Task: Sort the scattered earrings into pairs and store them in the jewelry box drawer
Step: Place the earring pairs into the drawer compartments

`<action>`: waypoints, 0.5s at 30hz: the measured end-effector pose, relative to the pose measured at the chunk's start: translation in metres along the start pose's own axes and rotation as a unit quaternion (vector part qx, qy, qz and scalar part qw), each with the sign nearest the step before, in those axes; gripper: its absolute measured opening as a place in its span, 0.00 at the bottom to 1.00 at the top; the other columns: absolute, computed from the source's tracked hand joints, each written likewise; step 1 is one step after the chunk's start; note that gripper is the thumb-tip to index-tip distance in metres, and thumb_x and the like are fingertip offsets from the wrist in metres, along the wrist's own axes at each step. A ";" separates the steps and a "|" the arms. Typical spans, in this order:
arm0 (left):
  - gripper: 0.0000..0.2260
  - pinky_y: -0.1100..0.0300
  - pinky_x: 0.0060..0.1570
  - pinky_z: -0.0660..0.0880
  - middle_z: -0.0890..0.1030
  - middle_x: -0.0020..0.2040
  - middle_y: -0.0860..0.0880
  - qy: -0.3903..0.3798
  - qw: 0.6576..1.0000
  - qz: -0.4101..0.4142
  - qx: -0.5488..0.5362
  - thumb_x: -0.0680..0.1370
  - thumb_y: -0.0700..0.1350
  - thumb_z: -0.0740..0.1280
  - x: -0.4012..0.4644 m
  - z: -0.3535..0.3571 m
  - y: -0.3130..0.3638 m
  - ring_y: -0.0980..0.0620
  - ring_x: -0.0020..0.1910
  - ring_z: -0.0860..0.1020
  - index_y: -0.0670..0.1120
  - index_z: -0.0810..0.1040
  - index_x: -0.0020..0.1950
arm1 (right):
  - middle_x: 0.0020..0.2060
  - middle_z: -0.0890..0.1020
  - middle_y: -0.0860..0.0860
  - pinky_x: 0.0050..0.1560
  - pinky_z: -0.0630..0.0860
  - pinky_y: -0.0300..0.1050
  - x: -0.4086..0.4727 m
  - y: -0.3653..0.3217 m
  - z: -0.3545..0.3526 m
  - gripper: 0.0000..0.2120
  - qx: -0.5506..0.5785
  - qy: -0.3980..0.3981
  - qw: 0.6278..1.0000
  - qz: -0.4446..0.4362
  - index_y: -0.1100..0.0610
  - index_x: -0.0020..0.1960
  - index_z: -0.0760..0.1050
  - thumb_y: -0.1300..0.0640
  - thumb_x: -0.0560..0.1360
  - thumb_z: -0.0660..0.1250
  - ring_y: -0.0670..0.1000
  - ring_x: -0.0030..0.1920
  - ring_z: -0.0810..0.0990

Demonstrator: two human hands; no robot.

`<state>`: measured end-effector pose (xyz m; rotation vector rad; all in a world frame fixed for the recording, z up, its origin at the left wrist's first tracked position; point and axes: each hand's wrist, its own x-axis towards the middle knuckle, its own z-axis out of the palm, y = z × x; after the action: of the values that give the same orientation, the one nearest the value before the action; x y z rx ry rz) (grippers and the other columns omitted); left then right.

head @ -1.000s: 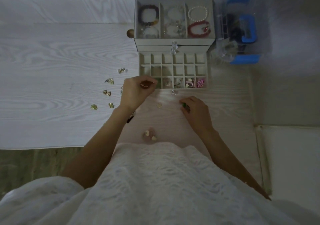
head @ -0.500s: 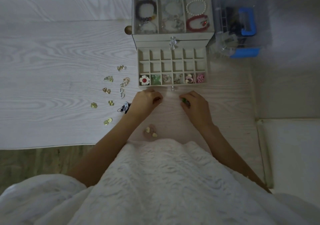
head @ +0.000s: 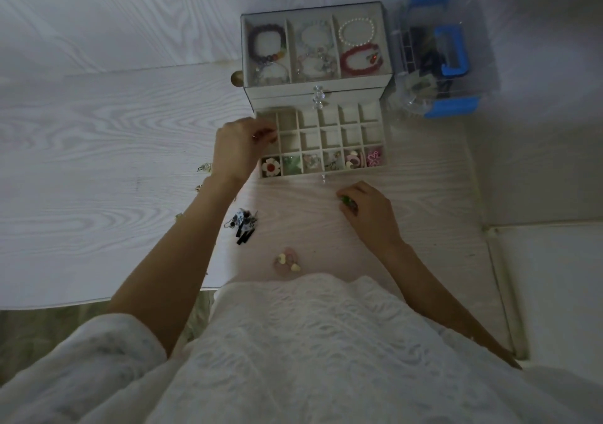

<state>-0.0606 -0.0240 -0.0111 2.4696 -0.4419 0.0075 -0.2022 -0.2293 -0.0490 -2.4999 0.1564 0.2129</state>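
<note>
The jewelry box (head: 318, 92) stands at the back with its gridded drawer (head: 354, 175) pulled out. The drawer's front row holds earrings, among them a red-and-white flower (head: 270, 166) and a pink flower (head: 374, 157). My left hand (head: 239, 151) hovers over the drawer's left column, its fingertips pinching a small shiny earring (head: 255, 136). On the table in front of the drawer, my right hand (head: 367, 210) rests with fingers curled round a green earring (head: 347, 200). Black-and-white earrings (head: 243, 223) and pink heart earrings (head: 287, 262) lie near the table's front edge.
Small gold earrings (head: 204, 167) lie left of my left arm, partly hidden by it. The box's top tray holds several bracelets (head: 359, 59). A clear plastic case with blue handle (head: 452, 51) stands right of the box. A wall rises behind.
My left hand has lifted from the table in front of the drawer and moved up to the drawer's left column. My right hand has stayed in place.
</note>
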 end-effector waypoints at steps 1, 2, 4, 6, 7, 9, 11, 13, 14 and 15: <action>0.05 0.50 0.42 0.78 0.85 0.41 0.44 -0.017 1.000 0.006 0.022 0.74 0.43 0.69 0.003 0.002 -0.002 0.46 0.39 0.82 0.45 0.83 0.46 | 0.53 0.80 0.57 0.53 0.73 0.46 0.000 0.000 0.000 0.11 0.002 -0.001 1.000 0.001 0.61 0.56 0.78 0.63 0.74 0.66 0.57 0.52 0.78; 0.05 0.50 0.42 0.78 0.84 0.41 0.44 -0.028 0.999 0.011 0.037 0.74 0.42 0.69 0.004 0.004 -0.004 0.45 0.39 0.81 0.45 0.83 0.46 | 0.53 0.80 0.57 0.53 0.73 0.47 0.001 0.000 0.000 0.11 0.004 -0.002 1.000 0.002 0.61 0.56 0.78 0.63 0.74 0.66 0.57 0.52 0.78; 0.05 0.51 0.42 0.77 0.84 0.42 0.43 -0.049 0.997 0.016 0.052 0.74 0.41 0.69 0.005 0.006 -0.007 0.43 0.39 0.81 0.44 0.84 0.45 | 0.53 0.80 0.57 0.53 0.74 0.47 0.001 -0.001 -0.001 0.11 0.005 0.000 1.000 0.003 0.61 0.56 0.78 0.64 0.74 0.66 0.57 0.52 0.78; 0.05 0.52 0.44 0.76 0.84 0.45 0.43 -0.062 0.996 0.012 0.055 0.74 0.40 0.69 0.004 0.009 -0.012 0.43 0.42 0.80 0.42 0.84 0.46 | 0.53 0.80 0.57 0.54 0.74 0.47 0.002 -0.001 0.000 0.11 0.006 0.000 1.000 0.004 0.61 0.56 0.78 0.64 0.74 0.66 0.57 0.52 0.78; 0.05 0.52 0.46 0.76 0.83 0.47 0.42 -0.062 0.997 0.006 0.054 0.74 0.40 0.68 0.003 0.010 -0.015 0.43 0.44 0.80 0.42 0.84 0.46 | 0.53 0.80 0.57 0.54 0.74 0.47 0.001 -0.001 -0.001 0.11 0.006 -0.002 1.000 0.004 0.61 0.56 0.78 0.64 0.74 0.66 0.57 0.52 0.78; 0.06 0.52 0.47 0.76 0.82 0.50 0.42 -0.056 0.997 -0.010 0.046 0.75 0.40 0.68 0.000 0.011 -0.020 0.43 0.46 0.80 0.41 0.83 0.48 | 0.53 0.79 0.57 0.55 0.74 0.47 0.000 -0.002 -0.001 0.12 0.006 -0.009 1.000 0.006 0.61 0.57 0.78 0.63 0.75 0.65 0.57 0.53 0.78; 0.07 0.51 0.46 0.77 0.81 0.51 0.42 -0.046 0.998 -0.022 0.033 0.75 0.41 0.68 -0.007 0.011 -0.023 0.43 0.47 0.79 0.43 0.82 0.51 | 0.53 0.80 0.57 0.54 0.73 0.46 0.000 -0.006 -0.004 0.12 0.018 -0.001 1.000 0.006 0.60 0.58 0.78 0.63 0.75 0.66 0.56 0.52 0.78; 0.10 0.51 0.45 0.79 0.80 0.52 0.42 -0.030 0.999 -0.036 0.017 0.75 0.41 0.68 -0.019 0.012 -0.025 0.44 0.48 0.78 0.43 0.80 0.56 | 0.51 0.80 0.56 0.52 0.75 0.45 0.002 -0.016 -0.012 0.12 0.055 0.033 0.998 -0.004 0.59 0.57 0.79 0.63 0.74 0.67 0.54 0.50 0.79; 0.11 0.52 0.45 0.79 0.80 0.52 0.42 -0.025 0.999 -0.048 0.004 0.75 0.41 0.68 -0.025 0.013 -0.026 0.45 0.48 0.78 0.43 0.79 0.57 | 0.49 0.81 0.55 0.50 0.76 0.44 0.007 -0.023 -0.016 0.11 0.071 0.046 0.996 -0.014 0.58 0.56 0.79 0.62 0.74 0.68 0.53 0.48 0.79; 0.13 0.52 0.45 0.79 0.79 0.53 0.41 -0.025 0.998 -0.063 -0.009 0.74 0.41 0.69 -0.031 0.015 -0.026 0.46 0.48 0.79 0.42 0.78 0.59 | 0.48 0.81 0.55 0.48 0.76 0.45 0.014 -0.030 -0.021 0.10 0.081 0.054 0.995 -0.024 0.58 0.55 0.79 0.61 0.74 0.68 0.52 0.46 0.79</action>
<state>-0.0829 -0.0031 -0.0415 2.4796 -0.3065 -0.1101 -0.1814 -0.2187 -0.0180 -2.3508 0.1520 0.0433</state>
